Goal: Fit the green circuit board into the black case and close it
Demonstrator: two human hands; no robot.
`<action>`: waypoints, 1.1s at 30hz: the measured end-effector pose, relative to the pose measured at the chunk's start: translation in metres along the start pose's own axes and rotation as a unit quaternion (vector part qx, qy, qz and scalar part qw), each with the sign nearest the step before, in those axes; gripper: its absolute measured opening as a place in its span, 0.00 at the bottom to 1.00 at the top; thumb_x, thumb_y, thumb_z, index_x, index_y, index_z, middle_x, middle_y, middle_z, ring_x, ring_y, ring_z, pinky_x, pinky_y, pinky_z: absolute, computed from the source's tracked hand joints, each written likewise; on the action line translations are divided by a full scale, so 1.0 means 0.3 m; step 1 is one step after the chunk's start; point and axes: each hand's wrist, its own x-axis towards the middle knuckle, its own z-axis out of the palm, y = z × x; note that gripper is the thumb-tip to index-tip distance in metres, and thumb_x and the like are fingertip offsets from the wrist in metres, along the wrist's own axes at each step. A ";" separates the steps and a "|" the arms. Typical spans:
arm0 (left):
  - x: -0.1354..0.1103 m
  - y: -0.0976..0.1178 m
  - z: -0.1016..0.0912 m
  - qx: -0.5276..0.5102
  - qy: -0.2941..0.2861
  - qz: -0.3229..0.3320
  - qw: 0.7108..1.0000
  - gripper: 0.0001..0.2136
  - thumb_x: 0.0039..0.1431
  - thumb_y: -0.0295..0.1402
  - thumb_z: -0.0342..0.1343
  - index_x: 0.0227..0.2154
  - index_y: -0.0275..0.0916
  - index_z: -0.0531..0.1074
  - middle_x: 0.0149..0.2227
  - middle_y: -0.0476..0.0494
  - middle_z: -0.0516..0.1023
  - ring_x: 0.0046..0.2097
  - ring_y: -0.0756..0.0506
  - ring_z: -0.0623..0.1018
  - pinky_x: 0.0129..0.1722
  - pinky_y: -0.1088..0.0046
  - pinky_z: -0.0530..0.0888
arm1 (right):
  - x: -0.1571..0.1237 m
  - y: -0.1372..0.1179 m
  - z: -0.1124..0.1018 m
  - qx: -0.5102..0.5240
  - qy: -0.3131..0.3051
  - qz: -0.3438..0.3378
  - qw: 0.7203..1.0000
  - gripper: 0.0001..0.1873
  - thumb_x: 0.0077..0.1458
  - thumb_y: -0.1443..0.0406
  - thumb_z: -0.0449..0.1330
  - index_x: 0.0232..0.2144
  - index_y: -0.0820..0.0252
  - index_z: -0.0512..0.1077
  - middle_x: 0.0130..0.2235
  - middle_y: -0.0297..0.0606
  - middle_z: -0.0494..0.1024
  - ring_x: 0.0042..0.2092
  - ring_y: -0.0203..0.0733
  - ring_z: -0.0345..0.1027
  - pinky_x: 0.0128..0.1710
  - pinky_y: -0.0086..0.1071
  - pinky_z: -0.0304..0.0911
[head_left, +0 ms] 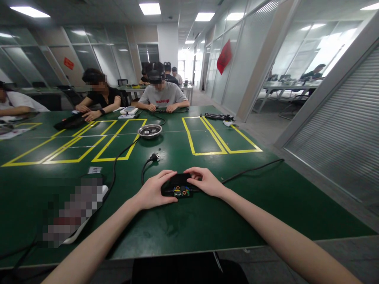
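An opened black power adapter lies on the green table (237,213), its circuit board (181,191) showing copper-coloured coils and small parts. My left hand (154,190) is closed around the adapter's left side, thumb along the near edge and fingers at the far edge. Above the board is a black cover (180,179), tilted at the far side. Fingers and thumb of my right hand (205,182) pinch that cover at its right end. Whether the cover touches the case I cannot tell. Cords run out from both ends; a black plug (154,157) lies just beyond my left hand.
Farther off stands a metal bowl (150,131) holding small metal parts. Yellow tape (210,153) marks rectangles on the table. A blurred white-edged object (85,221) is at left, with a cable beside it. A black tripod-like item (219,117) lies far right. People sit opposite.
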 end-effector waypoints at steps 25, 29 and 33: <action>-0.010 0.038 -0.008 -0.077 -0.014 -0.006 0.997 0.20 0.58 0.39 0.69 0.52 0.41 0.75 0.47 0.42 0.79 0.40 0.45 0.80 0.43 0.66 0.81 | -0.046 -0.054 -0.008 -0.040 -0.047 -0.085 0.994 0.10 0.62 0.65 0.62 0.46 0.57 0.78 0.44 0.40 0.83 0.40 0.41 0.75 0.42 0.36 0.73; -0.013 0.036 -0.002 -0.068 -0.003 -0.024 0.997 0.28 0.56 0.39 0.70 0.59 0.43 0.71 0.45 0.44 0.79 0.39 0.45 0.79 0.45 0.65 0.81 | -0.044 -0.046 -0.006 -0.018 -0.033 -0.060 0.998 0.10 0.63 0.63 0.62 0.45 0.58 0.78 0.42 0.40 0.83 0.38 0.40 0.75 0.41 0.36 0.74; -0.014 0.030 0.002 -0.072 0.000 -0.022 0.997 0.31 0.55 0.38 0.71 0.61 0.43 0.69 0.46 0.44 0.79 0.40 0.45 0.79 0.45 0.65 0.81 | -0.043 -0.034 -0.001 0.022 -0.014 -0.046 0.999 0.10 0.63 0.59 0.63 0.40 0.59 0.78 0.41 0.41 0.83 0.39 0.42 0.77 0.42 0.37 0.75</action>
